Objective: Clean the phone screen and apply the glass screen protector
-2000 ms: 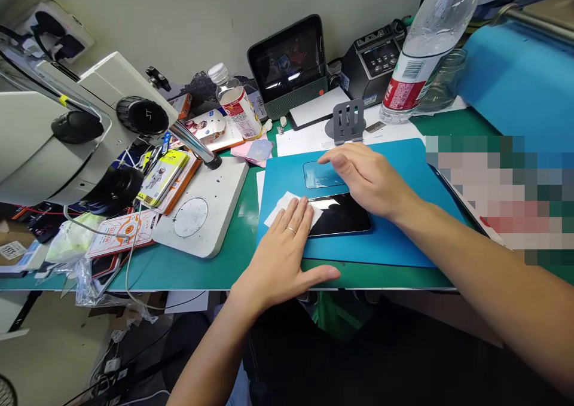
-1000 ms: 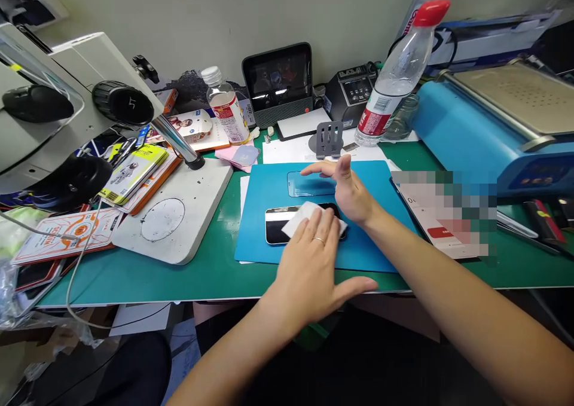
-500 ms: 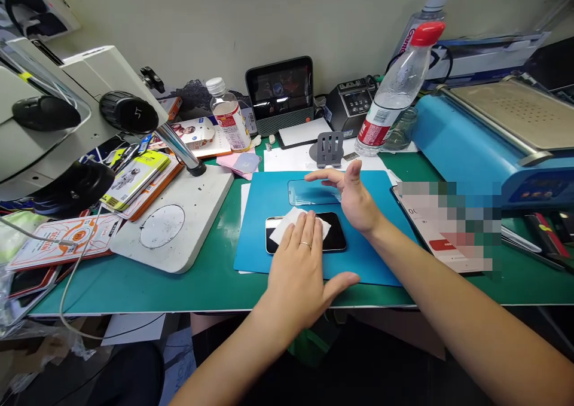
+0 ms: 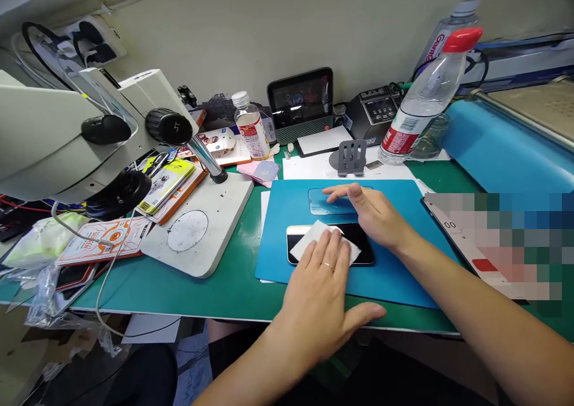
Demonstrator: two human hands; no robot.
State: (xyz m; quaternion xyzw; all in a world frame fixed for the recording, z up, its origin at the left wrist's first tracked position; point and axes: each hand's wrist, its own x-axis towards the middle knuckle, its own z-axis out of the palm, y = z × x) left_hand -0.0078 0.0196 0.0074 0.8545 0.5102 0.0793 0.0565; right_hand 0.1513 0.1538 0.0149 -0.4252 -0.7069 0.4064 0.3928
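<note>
My left hand (image 4: 316, 298) lies flat, fingers stretched out and thumb apart, over a white wipe (image 4: 311, 241). The wipe is spread on the dark screen of a phone (image 4: 363, 252) that rests face up on a blue mat (image 4: 280, 214). My right hand (image 4: 376, 211) is open just above the phone's right end, its fingers reaching left and nothing held in them. Behind the phone, a clear screen protector (image 4: 317, 203) with a dark border lies on the mat, partly covered by my right hand.
A microscope (image 4: 197, 238) stands at left beside stacked boxes (image 4: 165, 185). Two bottles, a red-capped one (image 4: 410, 122) and a white-capped one (image 4: 251, 128), stand at the back near a display (image 4: 300, 98). A larger device (image 4: 475, 244) with a lit screen and a blue machine (image 4: 506, 137) lie right.
The camera has turned left, so the scene sits further right. My right hand has come left and closer over the phone. My left hand remains on the wipe, which is shifted slightly right.
</note>
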